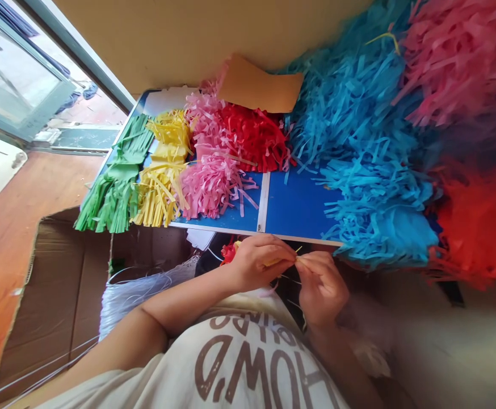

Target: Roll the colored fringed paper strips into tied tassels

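My left hand point(259, 262) and my right hand point(321, 283) meet just below the near edge of the blue table point(299, 207), fingertips pinched together on a thin yellow strip point(295, 254). A red and yellow paper bundle point(230, 250) peeks out behind my left wrist. Both hands are closed in a pinch over my lap.
On the table lie fringed paper tassels: green point(114, 182), yellow point(165, 170), pink point(209, 182), red point(252, 136). Large blue point(367, 147), pink point(456, 57) and red point(482, 221) piles fill the right. A cardboard box point(56, 295) with white cord point(133, 292) sits lower left.
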Demonstrator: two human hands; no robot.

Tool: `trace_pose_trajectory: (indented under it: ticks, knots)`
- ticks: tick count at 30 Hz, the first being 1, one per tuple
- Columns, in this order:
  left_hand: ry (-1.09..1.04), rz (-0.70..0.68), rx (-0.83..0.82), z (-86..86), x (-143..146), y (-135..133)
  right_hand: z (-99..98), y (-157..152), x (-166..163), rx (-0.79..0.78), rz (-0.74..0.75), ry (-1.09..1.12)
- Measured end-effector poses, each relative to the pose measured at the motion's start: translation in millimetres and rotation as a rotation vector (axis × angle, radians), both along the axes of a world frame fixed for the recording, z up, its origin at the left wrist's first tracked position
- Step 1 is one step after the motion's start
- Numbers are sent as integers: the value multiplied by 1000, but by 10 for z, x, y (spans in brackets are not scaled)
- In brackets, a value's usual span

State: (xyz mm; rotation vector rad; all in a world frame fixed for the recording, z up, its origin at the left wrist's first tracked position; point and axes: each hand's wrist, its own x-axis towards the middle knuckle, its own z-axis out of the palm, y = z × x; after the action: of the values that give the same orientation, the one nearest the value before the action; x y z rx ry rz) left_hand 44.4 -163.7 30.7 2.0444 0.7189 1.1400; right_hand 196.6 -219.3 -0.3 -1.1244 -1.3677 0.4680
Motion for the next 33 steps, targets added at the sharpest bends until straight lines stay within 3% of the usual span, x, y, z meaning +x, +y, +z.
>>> trace_pose_trajectory:
  ticks: [6,10,13,16,21,24,28,31,33]
  knots:
    - [112,-26,-228,-49,-95,-52,-55,-36,91,-94,47,-11]
    - [-74,18,-560,-22,-408,18,-430,-243,561,-344,-104,-36]
    - [-158,100,-775,-36,-585,86,-762,-499,820,-597,16,-216]
    - [-156,160,-918,-87,-579,66,-974,-693,820,-666,90,-293]
    - [-166,208,-1034,-138,-433,-38,-1203,-765,712,-699,-68,-330]
    - [-121,224,-1015,-116,-435,-33,-1297,-745,812,-737,-48,-314]
    - [69,-32,-992,-81,-326,-5,-1121,-698,863,-788,16,-271]
    - [204,-248,-838,-129,-50,-58,-759,-622,707,-805,145,-225]
    - [241,-426,-876,-203,136,-102,-505,-583,625,-788,227,-170]
